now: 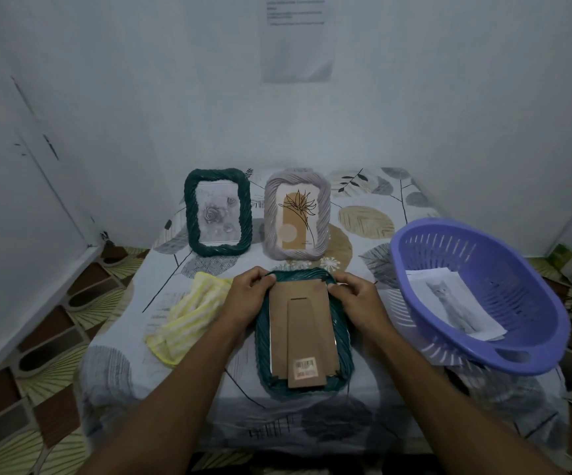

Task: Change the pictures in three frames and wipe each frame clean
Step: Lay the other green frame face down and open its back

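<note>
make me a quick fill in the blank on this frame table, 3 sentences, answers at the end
1. The frame under both hands lies face ____, its cardboard back showing.
2. The cat picture lies inside the purple ____.
3. The yellow striped cloth lies beside the ____ hand.

Missing words: down; basket; left
</note>
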A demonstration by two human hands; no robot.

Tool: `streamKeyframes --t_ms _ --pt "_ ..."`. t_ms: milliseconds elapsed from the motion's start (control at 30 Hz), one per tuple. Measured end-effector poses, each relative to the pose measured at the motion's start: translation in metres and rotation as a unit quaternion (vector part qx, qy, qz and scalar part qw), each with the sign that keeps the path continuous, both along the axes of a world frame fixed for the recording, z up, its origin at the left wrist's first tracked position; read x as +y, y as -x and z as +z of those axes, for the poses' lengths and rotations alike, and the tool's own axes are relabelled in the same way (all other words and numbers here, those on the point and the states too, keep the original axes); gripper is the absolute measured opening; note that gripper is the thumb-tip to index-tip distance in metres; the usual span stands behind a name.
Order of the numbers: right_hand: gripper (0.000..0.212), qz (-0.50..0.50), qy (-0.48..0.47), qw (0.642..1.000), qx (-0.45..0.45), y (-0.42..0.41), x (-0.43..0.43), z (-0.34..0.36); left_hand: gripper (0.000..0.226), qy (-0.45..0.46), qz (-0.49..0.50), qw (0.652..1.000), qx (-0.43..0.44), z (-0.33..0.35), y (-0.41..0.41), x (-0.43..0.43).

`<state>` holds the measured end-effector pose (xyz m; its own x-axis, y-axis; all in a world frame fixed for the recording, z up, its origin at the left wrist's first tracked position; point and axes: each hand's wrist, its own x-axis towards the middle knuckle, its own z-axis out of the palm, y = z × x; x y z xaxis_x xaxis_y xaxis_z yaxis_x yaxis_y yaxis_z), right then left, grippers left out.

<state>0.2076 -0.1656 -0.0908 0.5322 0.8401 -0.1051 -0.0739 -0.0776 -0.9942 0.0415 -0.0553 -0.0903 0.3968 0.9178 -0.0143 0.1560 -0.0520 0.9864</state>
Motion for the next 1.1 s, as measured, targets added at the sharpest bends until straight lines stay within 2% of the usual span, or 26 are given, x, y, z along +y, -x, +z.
streamKeyframes --t_ms 167,300,367,433,533,700,800,933,1033,1100 --pt "0.012 0.005 -0.012 0.998 0.056 0.001 -0.003 0.006 0.027 -0.004 -0.021 0.999 -0.025 -0.002 0.001 -0.004" --pt "0.013 0.003 -0.002 0.995 0.099 0.002 -0.004 0.013 0.021 0.057 -0.045 0.993 -0.091 -0.009 0.009 -0.005" --pt "0.016 0.006 0.007 0.995 0.100 0.002 -0.004 0.017 0.027 0.070 -0.056 0.990 -0.108 -0.009 0.014 -0.006" --pt "0.016 0.004 0.019 0.998 0.055 0.000 -0.002 0.018 0.030 0.066 -0.067 0.989 -0.113 -0.008 0.016 -0.007" --pt "0.019 -0.004 0.057 0.995 -0.082 -0.002 0.005 0.015 0.032 0.077 -0.080 0.986 -0.124 -0.009 0.018 -0.007" --pt "0.024 -0.047 0.088 0.986 -0.136 0.004 0.011 0.014 0.031 0.087 -0.097 0.983 -0.131 -0.006 0.017 -0.006" --pt "0.022 -0.044 0.087 0.989 -0.114 0.006 0.011 0.017 0.030 0.079 -0.085 0.984 -0.136 -0.006 0.015 -0.007" --pt "0.015 0.040 0.051 0.998 0.014 0.003 -0.007 0.024 0.029 0.076 -0.010 0.988 -0.131 -0.004 0.012 -0.002" --pt "0.018 0.105 0.060 0.993 0.009 0.000 -0.023 0.019 0.027 0.106 0.042 0.981 -0.155 0.001 0.011 -0.002" --pt "0.021 0.085 0.049 0.995 0.011 -0.001 -0.026 0.012 0.026 0.124 0.048 0.981 -0.144 0.001 0.013 -0.009"
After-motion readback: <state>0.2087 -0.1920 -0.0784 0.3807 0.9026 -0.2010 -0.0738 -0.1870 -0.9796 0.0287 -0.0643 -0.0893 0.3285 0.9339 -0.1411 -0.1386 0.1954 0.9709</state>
